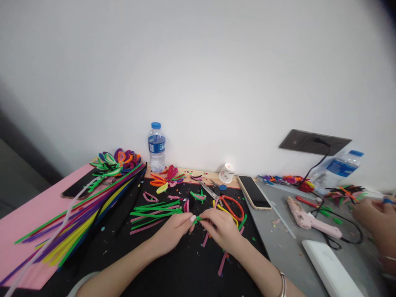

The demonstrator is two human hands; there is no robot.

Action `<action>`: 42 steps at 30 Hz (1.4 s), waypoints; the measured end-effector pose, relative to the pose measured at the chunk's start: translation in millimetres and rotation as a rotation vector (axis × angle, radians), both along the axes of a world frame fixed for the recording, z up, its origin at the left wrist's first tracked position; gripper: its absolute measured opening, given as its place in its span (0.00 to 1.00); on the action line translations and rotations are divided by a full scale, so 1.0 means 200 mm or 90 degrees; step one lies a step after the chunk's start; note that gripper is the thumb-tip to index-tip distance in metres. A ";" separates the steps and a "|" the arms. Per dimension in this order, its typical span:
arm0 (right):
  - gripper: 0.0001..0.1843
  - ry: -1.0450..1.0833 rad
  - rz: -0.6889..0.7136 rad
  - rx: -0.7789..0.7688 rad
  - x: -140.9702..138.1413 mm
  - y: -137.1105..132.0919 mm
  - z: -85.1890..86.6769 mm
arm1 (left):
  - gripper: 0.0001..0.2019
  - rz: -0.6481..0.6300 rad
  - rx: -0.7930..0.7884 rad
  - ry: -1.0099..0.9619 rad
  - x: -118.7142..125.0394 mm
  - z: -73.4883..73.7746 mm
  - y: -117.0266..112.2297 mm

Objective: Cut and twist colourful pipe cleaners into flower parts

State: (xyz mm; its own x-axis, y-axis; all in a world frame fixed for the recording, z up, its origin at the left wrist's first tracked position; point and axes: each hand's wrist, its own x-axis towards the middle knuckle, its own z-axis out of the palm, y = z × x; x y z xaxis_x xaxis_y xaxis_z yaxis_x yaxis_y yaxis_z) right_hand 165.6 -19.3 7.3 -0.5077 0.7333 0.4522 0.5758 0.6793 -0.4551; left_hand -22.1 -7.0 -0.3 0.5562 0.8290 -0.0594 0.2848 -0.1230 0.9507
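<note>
My left hand (177, 229) and my right hand (219, 227) meet over the black mat (173, 272). Between their pinched fingertips is a short piece of green pipe cleaner (198, 218), partly hidden by the fingers. Cut green and pink pipe cleaners (154, 212) lie just left of my left hand. Beyond my right hand are scissors (209, 192) with dark blades and orange-red pipe cleaner loops (235, 206). More pink pipe cleaner strips (222, 264) lie beneath my right wrist. Small bent pink and green shapes (198, 196) rest behind the hands.
Long coloured pipe cleaners (80, 218) and a looped bunch (116, 165) lie left. A water bottle (157, 148), a paper cup (226, 173) and a phone (254, 193) stand or lie along the back. Right are a pink glue gun (312, 218) with cord and another person's hand (374, 214).
</note>
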 end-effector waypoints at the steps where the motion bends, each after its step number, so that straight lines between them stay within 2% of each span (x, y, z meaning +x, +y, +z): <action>1: 0.05 -0.004 -0.007 -0.007 0.00 0.00 0.00 | 0.20 0.000 -0.005 -0.003 0.00 0.00 0.00; 8: 0.08 -0.036 -0.048 -0.022 0.00 0.00 -0.02 | 0.21 0.005 -0.022 -0.008 0.01 -0.01 -0.01; 13: 0.09 0.026 -0.046 -0.067 -0.01 0.00 -0.01 | 0.21 -0.015 -0.027 -0.013 0.01 0.00 -0.01; 15: 0.10 0.093 -0.044 -0.141 -0.01 0.00 0.00 | 0.21 -0.025 -0.022 -0.015 0.01 0.01 -0.01; 20: 0.13 0.296 0.007 -0.446 -0.02 0.02 0.00 | 0.22 -0.053 -0.004 -0.010 0.00 0.02 -0.01; 22: 0.14 0.340 0.027 -0.510 -0.02 0.03 0.00 | 0.22 -0.065 -0.004 -0.009 0.00 0.03 -0.02; 24: 0.15 0.367 0.032 -0.532 -0.02 0.04 -0.01 | 0.22 -0.066 -0.009 -0.012 0.00 0.02 -0.02; 30: 0.11 0.360 0.001 -0.489 -0.02 0.04 -0.02 | 0.21 0.005 -0.027 -0.011 0.01 -0.01 0.00; 33: 0.05 0.323 -0.036 -0.460 -0.03 0.03 -0.02 | 0.20 0.011 -0.033 -0.018 0.01 -0.03 0.00; 36: 0.05 0.296 -0.059 -0.424 -0.04 0.03 -0.02 | 0.20 0.005 -0.041 -0.023 0.00 -0.02 0.01; 42: 0.08 0.154 -0.052 -0.214 -0.03 0.02 0.02 | 0.20 -0.004 -0.047 -0.035 0.00 -0.02 0.00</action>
State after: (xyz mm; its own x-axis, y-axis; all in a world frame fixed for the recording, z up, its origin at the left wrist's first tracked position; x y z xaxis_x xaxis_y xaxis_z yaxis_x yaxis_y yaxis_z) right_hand 160.2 -15.6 10.9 -0.3513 0.8934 0.2801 0.4711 0.4272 -0.7717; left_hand -21.1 -6.1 -4.6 0.5652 0.8200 -0.0901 0.2317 -0.0530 0.9713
